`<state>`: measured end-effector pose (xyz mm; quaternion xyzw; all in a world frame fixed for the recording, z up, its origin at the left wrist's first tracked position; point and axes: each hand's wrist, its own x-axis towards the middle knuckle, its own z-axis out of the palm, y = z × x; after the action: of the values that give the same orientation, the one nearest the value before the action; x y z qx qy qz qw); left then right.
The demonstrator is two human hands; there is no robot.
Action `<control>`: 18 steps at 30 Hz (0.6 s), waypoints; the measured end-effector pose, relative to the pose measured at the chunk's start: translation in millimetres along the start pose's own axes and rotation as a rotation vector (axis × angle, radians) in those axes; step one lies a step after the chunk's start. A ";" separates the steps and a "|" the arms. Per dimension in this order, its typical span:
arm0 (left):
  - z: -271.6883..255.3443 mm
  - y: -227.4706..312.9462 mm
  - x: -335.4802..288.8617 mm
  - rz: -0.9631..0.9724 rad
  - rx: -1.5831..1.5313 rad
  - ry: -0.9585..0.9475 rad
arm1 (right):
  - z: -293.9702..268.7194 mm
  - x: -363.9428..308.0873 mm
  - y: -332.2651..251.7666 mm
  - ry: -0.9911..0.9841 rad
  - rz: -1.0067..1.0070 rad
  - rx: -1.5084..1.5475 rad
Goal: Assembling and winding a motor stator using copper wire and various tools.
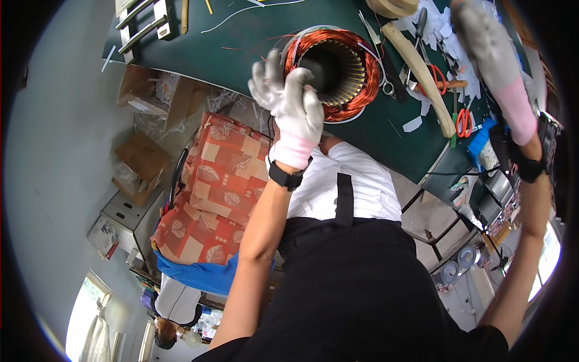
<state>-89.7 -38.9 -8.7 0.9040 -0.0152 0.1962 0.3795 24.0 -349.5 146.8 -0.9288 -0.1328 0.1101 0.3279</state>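
Note:
A motor stator (370, 78) with a thick ring of copper wire and a slotted inner bore stands on the dark green tabletop (241, 36). My left hand (292, 102), in a white and pink glove, is at its near left rim. The fingers of this hand are spread, with some over the winding's edge and nothing seen gripped in them. Far to the right, my gloved right hand (485, 45) reaches over white paper scraps (449, 54). Motion blurs that hand, and its fingertips cannot be made out.
Right of the stator lie metal scissors (386, 88), a curved wooden stick (416, 69) and red-handled scissors (464, 123). A metal frame with rods (142, 27) is at the far left. A leaf-patterned chair (223, 169) and cardboard boxes (142, 160) stand below. Another person (178, 301) is behind.

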 end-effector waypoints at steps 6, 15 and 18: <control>-18.3 -19.2 27.8 0.098 -0.024 -0.242 | 80.4 -27.6 -65.6 -0.680 0.335 -0.441; -8.5 -7.9 23.9 0.112 0.085 -0.226 | 117.8 -81.0 -26.4 -0.312 -0.014 -0.172; -6.6 6.5 23.1 0.067 0.089 -0.107 | 45.5 -25.8 -78.2 -0.416 0.291 -0.037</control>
<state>-71.8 -36.1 8.3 0.9282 -0.0568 0.1606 0.3307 -27.2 -272.8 165.2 -0.9013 -0.0646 0.3426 0.2573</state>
